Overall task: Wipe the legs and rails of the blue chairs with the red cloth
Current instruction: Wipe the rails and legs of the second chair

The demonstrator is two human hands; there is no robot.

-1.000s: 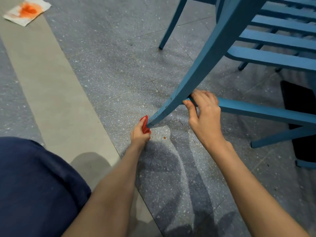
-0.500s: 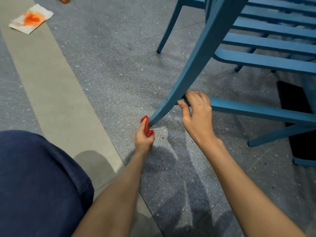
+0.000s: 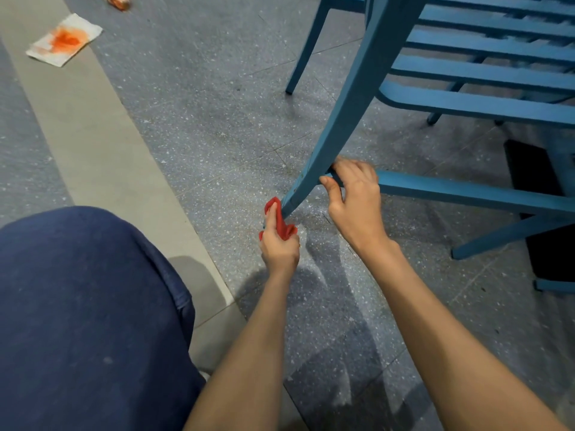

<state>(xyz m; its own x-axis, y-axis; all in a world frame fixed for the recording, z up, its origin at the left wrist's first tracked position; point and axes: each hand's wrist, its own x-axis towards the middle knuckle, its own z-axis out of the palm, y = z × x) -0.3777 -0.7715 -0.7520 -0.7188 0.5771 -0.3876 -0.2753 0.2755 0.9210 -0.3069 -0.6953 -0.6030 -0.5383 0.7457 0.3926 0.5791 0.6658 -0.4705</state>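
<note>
- While the left hand [image 3: 279, 248] is pinching the red cloth [image 3: 280, 223] against the foot of the near chair leg [image 3: 342, 126], its fingers are curling tight around the fabric, low by the floor [image 3: 217, 119].
- Meanwhile the right hand [image 3: 354, 197] is gripping the lower rail [image 3: 473, 194] beside the joint, fingers wrapping over it, bracing the chair.
- Doing this well is probably meaning wrapping the cloth round the leg and drawing it along every face.
- Counting: one cloth, two hands and one stained napkin [image 3: 63, 40] are showing, the napkin far left; the chairs are overlapping, so their number is unclear.
</note>
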